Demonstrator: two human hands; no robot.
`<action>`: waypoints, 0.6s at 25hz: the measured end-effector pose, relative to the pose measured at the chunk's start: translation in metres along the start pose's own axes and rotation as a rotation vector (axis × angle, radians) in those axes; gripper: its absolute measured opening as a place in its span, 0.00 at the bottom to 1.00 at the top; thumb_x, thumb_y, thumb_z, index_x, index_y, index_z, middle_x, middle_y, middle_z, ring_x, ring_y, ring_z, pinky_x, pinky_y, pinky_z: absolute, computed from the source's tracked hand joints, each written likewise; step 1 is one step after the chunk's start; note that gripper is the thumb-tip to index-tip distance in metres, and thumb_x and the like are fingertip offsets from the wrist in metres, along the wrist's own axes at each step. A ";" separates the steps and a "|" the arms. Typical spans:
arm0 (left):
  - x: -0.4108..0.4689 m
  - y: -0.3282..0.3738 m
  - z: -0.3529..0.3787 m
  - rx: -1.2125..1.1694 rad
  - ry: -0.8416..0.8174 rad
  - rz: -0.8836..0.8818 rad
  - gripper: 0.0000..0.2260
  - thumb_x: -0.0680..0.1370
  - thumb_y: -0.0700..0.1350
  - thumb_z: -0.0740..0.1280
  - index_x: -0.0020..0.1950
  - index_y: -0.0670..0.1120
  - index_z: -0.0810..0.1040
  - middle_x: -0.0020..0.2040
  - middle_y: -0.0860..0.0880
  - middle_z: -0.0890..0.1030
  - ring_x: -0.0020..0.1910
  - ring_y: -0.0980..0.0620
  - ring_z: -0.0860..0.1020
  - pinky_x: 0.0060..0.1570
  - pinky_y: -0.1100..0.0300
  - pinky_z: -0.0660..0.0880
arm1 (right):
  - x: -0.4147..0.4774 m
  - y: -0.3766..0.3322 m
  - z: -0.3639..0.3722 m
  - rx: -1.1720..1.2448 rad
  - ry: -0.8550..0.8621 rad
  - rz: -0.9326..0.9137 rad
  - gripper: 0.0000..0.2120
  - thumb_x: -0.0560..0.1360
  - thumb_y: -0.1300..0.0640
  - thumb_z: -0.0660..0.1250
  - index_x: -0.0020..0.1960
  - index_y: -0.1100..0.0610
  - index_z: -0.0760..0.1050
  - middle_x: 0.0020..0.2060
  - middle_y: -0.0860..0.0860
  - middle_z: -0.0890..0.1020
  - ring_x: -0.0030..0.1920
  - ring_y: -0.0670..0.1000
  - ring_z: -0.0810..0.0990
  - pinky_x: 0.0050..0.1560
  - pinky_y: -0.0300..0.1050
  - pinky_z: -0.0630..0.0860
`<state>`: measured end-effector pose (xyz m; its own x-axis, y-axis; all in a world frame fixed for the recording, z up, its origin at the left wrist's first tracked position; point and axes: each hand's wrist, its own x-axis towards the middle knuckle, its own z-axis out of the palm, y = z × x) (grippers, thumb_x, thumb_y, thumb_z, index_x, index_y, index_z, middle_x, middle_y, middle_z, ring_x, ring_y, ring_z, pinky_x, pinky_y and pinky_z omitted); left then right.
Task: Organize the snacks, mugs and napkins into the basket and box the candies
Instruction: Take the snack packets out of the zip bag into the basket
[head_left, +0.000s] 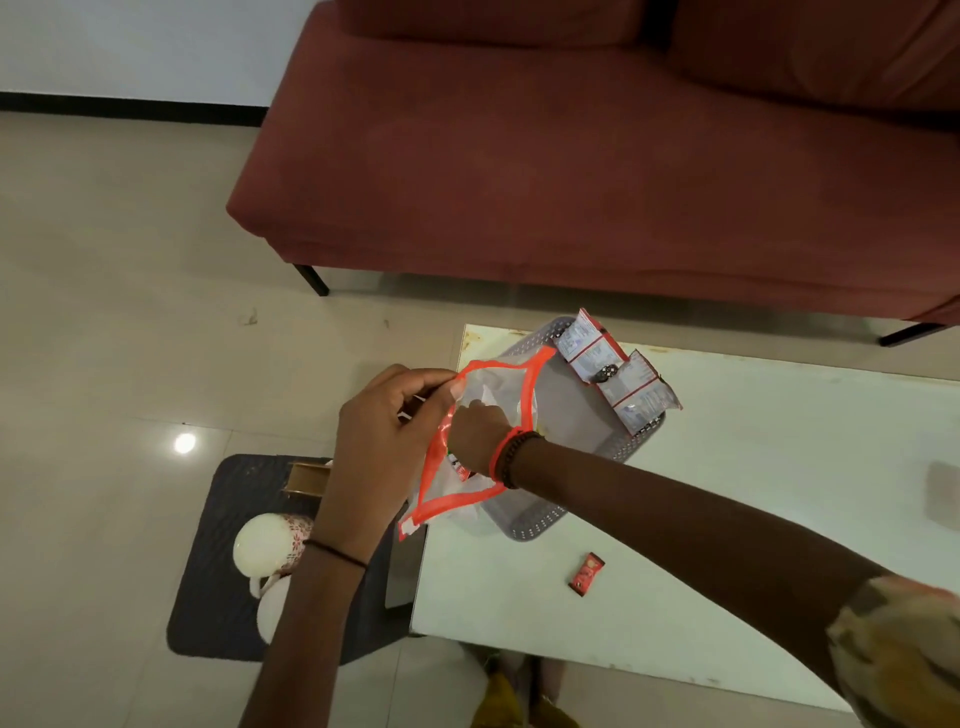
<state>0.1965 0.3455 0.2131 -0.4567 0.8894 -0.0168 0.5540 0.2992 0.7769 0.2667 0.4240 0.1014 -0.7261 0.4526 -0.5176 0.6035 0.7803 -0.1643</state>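
Note:
My left hand (384, 415) pinches the orange rim of a clear plastic bag (480, 384) and holds its mouth wide over the table's left end. My right hand (475, 431) reaches down inside the bag; its fingers are hidden, so I cannot tell what they hold. A grey perforated basket (566, 415) lies behind the bag on the white table (727, 493), with a strip of snack sachets (618, 376) draped over its far rim. One red candy (587, 573) lies loose on the table. Two white mugs (267, 543) and a small cardboard box (306, 478) sit on a dark stool.
The dark stool (218, 571) stands on the tiled floor left of the table. A red sofa (571, 156) runs along the far side. A blurred patch (943, 493) sits near the table's right edge.

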 end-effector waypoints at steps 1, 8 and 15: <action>-0.002 0.001 0.002 -0.008 -0.007 0.001 0.10 0.76 0.46 0.65 0.54 0.45 0.81 0.45 0.53 0.78 0.42 0.57 0.76 0.43 0.72 0.71 | 0.000 0.001 0.008 -0.030 0.024 0.016 0.12 0.80 0.64 0.55 0.56 0.63 0.77 0.56 0.58 0.80 0.58 0.59 0.76 0.57 0.51 0.73; -0.007 -0.008 0.003 -0.025 -0.010 -0.005 0.11 0.76 0.46 0.65 0.55 0.44 0.80 0.47 0.50 0.80 0.40 0.59 0.76 0.39 0.80 0.71 | -0.015 0.002 0.008 -0.001 0.171 -0.007 0.09 0.78 0.68 0.56 0.46 0.64 0.76 0.43 0.58 0.82 0.48 0.61 0.81 0.44 0.49 0.74; 0.004 -0.019 -0.010 -0.027 0.022 -0.098 0.13 0.77 0.47 0.64 0.57 0.43 0.79 0.52 0.44 0.82 0.45 0.52 0.78 0.47 0.63 0.77 | -0.087 -0.006 -0.056 0.116 0.514 -0.091 0.13 0.77 0.56 0.63 0.60 0.58 0.76 0.48 0.55 0.84 0.44 0.54 0.80 0.44 0.45 0.77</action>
<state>0.1770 0.3394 0.2049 -0.5230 0.8485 -0.0804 0.4866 0.3747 0.7892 0.3079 0.4045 0.1946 -0.8275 0.5609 -0.0240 0.5417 0.7865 -0.2965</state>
